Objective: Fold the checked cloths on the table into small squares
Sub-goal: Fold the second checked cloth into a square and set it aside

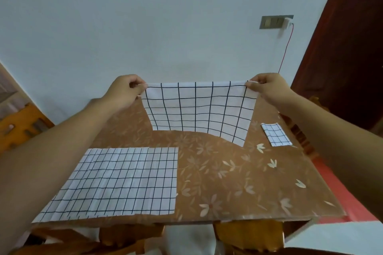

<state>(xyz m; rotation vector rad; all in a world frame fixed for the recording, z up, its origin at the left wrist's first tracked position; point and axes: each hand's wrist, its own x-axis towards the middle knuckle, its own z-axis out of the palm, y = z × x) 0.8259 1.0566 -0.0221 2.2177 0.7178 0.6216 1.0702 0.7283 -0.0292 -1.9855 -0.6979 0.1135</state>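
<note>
a person's left hand point(126, 92) and right hand point(267, 89) each pinch a top corner of a checked cloth point(199, 109), held taut in the air over the far side of the brown, flower-patterned table point(238, 182). its lower edge hangs uneven, so a fold laid from here could land skewed, and a slackened pinch could drop a corner. the fabric looks thin, white with a black grid. a second cloth point(124, 182), lightly creased, lies flat nearby; a folded square point(275, 134) sits far right.
</note>
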